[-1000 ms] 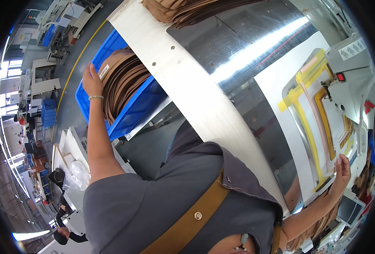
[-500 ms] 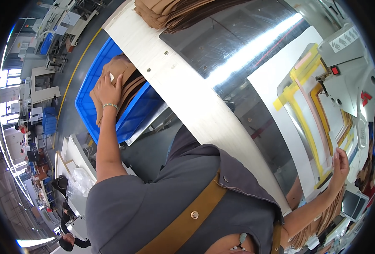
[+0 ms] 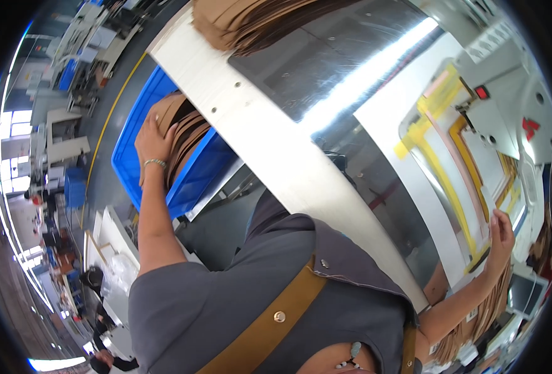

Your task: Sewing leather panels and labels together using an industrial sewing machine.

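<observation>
Hands (image 3: 154,142) apart, left touching brown pieces (image 3: 189,141)

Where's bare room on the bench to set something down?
Free: shiny grey metal plate between stacked brown sheets and flat white sheet; long cream bench edge beside blue plastic bin. Crowded: the bin, brown pieces under left hand; yellow-taped rectangular frame near right hand.

Brown sheets (image 3: 169,107) matt; bin (image 3: 195,181) smooth plastic; plate (image 3: 288,78) glossy metal.
</observation>
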Available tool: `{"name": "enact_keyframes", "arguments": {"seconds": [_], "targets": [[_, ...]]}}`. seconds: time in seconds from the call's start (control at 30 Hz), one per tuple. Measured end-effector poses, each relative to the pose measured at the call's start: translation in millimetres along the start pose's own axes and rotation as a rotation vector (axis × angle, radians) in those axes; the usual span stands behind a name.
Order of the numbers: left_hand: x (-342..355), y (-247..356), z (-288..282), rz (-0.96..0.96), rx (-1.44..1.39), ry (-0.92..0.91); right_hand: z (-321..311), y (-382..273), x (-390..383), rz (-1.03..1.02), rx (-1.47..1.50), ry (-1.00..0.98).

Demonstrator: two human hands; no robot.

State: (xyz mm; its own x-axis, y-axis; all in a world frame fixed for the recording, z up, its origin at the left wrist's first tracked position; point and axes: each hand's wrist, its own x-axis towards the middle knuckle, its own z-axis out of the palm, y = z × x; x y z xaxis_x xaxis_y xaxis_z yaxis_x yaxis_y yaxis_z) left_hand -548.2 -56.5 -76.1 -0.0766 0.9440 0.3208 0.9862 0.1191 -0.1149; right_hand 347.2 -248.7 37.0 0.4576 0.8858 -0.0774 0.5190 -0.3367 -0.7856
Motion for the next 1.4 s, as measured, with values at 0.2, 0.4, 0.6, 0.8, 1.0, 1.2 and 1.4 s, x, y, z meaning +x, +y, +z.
{"name": "enact_keyframes", "arguments": {"seconds": [0.2, 0.4, 0.6, 0.8, 1.0, 1.2, 1.4], "targets": [[62.5, -24.2, -15.2, -0.132, -0.386, -0.211, 3.7, -30.3, -1.1, 0.006, 0.045, -0.067], [140.7, 147.4, -107.0, 0.409, -1.038, 0.315, -2.9, -72.6, 36.9, -0.241, -0.062, 0.031], [111.9, 392.7, -154.4, 1.103, -0.897, -0.257, 64.3, -80.9, 84.2, -0.283, -0.045, 0.068], [73.6, 508.7, -146.6, 1.43, -0.619, -0.264, 88.3, -66.5, 84.0, -0.199, -0.069, 0.076], [61.8, 541.5, -135.3, 1.489, -0.508, -0.185, 121.3, -64.5, 91.7, -0.237, 0.097, 0.036], [60.6, 545.5, -129.0, 1.468, -0.552, -0.136, 143.1, -69.8, 92.2, -0.296, 0.069, 0.142], [56.8, 548.4, -126.4, 1.415, -0.607, -0.103, 99.6, -74.3, 87.1, -0.212, 0.092, -0.019]]}}
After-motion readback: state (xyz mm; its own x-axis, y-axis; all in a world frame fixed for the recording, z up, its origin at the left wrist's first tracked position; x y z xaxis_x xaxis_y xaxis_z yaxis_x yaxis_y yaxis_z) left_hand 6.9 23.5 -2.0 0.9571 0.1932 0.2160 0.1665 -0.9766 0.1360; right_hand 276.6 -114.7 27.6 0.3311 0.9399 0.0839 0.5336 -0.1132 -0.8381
